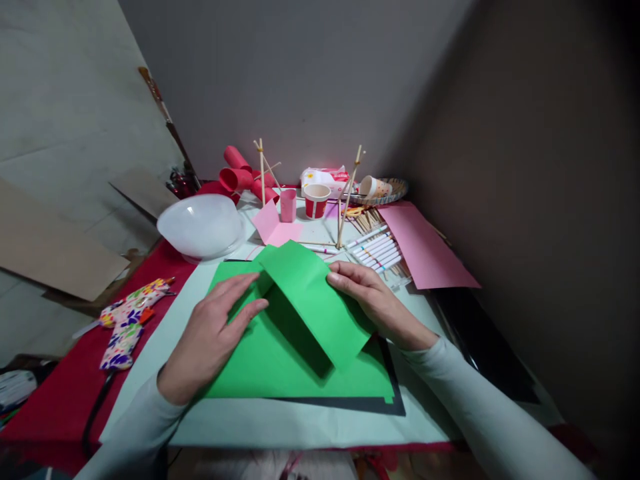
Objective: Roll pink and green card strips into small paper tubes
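A folded piece of green paper point(317, 300) is raised at a slant in front of me. My right hand point(367, 297) pinches its right edge between thumb and fingers. On the other side, my left hand point(215, 330) has its thumb and fingers apart, close to the paper's left edge; whether the fingertips touch it I cannot tell. Beneath both hands lies a larger green sheet point(250, 373), on top of a dark board point(395, 393) whose edge shows at the front and right.
Left stand a floral glue gun point(125, 320) with a cord and a white bowl point(200, 225). Stick frames point(345, 200), a red paper cup point(316, 200) and red paper rolls point(236, 179) are at the back. Markers point(377, 250) and a pink sheet point(430, 247) lie right.
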Demonstrator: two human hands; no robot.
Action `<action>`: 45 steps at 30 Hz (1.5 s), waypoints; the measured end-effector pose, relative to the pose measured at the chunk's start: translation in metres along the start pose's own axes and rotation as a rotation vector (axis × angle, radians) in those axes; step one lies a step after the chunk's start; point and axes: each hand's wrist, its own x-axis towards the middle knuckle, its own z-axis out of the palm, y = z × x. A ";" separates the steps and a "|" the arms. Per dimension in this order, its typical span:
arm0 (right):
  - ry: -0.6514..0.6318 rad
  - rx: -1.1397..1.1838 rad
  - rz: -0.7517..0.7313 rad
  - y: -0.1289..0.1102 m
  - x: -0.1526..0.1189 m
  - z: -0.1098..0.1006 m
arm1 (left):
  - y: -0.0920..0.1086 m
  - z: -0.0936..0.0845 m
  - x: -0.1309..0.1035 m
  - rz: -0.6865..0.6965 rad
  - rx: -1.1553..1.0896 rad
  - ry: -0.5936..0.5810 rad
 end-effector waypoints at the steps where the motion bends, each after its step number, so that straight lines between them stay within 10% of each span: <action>1: -0.027 0.018 -0.006 -0.001 -0.002 0.005 | 0.008 0.001 -0.004 -0.111 -0.196 -0.021; 5: -0.113 -0.016 -0.076 0.001 -0.011 0.029 | 0.030 0.013 -0.011 -0.397 -0.925 -0.183; 13: -0.193 -0.053 0.046 0.007 -0.012 0.044 | 0.029 0.016 -0.006 -0.518 -1.020 -0.038; 21: -0.162 0.014 0.053 0.014 -0.016 0.050 | 0.021 0.012 -0.009 -0.443 -0.600 0.010; 30: 0.036 -0.241 -0.003 0.025 -0.018 0.044 | 0.023 0.008 -0.009 -0.451 -0.675 -0.106; 38: 0.143 -0.429 -0.079 0.021 -0.013 0.029 | 0.011 0.000 -0.002 -0.361 -0.493 0.106; 45: 0.209 -0.241 -0.015 0.023 -0.002 0.011 | -0.019 -0.006 0.011 -0.013 0.317 0.154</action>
